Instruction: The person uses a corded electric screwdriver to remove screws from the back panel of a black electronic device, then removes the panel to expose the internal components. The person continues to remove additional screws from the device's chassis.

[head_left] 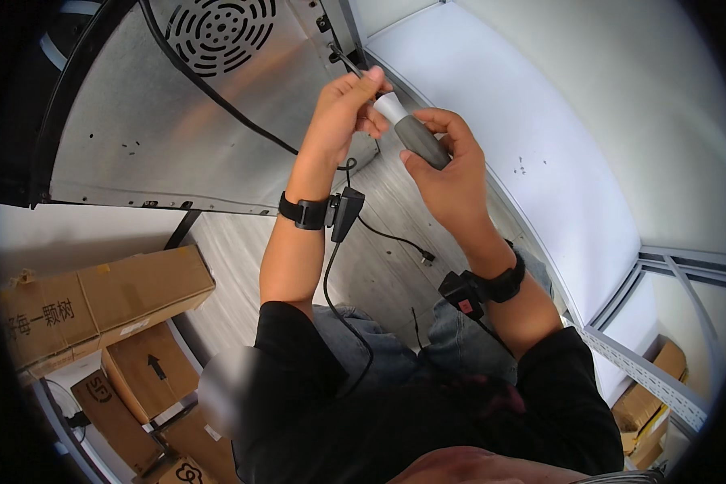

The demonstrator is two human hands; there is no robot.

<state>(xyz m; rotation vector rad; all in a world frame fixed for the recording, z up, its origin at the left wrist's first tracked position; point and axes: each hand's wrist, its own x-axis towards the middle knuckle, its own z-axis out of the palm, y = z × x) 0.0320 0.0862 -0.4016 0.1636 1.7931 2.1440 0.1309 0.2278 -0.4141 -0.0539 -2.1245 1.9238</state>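
Observation:
A screwdriver [419, 139] with a grey handle and white collar slants up and left toward the edge of a metal panel [226, 133]. My right hand [456, 181] is closed around the handle, thumb on one side and fingers on the other. Higher up, my left hand [340, 109] pinches the thin shaft between thumb and forefinger, its other fingers curled. The shaft's tip meets the panel's edge near some small slots; whether it sits in a screw is too small to tell. Round vent slots [222, 28] mark the panel's upper part.
A black cable [210, 93] crosses the panel, and a thin cord with a plug [427, 257] lies on the wooden-look floor [242, 250]. Cardboard boxes [149, 294] are stacked at the lower left. To the right stand a white board [532, 161] and a metal shelf frame [649, 379].

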